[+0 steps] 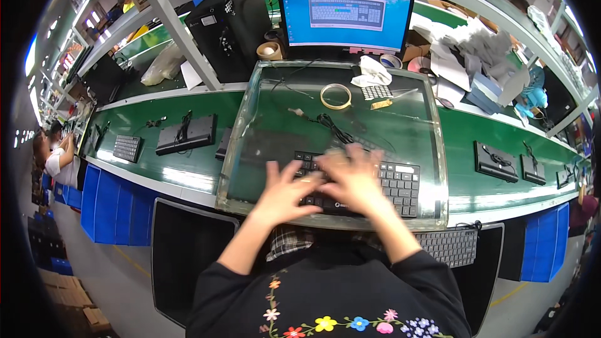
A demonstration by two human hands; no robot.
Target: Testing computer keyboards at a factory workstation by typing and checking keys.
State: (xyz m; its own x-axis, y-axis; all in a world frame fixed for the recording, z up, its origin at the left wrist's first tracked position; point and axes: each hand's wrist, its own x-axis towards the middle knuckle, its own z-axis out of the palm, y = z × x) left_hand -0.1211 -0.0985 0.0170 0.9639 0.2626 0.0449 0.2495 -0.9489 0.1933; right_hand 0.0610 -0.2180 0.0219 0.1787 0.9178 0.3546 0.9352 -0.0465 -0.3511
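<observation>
Head view: keyboard [400, 188] runs left to right on the glass worktop [410, 141], left hand [286, 195] over its left end, right hand [355, 183] across its middle! Both grips splay wide, fingers blurred, holding nothing.

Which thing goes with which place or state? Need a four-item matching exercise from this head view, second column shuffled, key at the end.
Things:
1. Black keyboard
2. Monitor
3. Pale yellow ring
4. Left-side storage bins

Places or states:
A. Flat on the glass panel, clear of the hands
B. Below the level of the green bench
C. Partly hidden under the left hand and right hand
D. Lit, mostly blue picture

Pairs: 1-C, 2-D, 3-A, 4-B
</observation>
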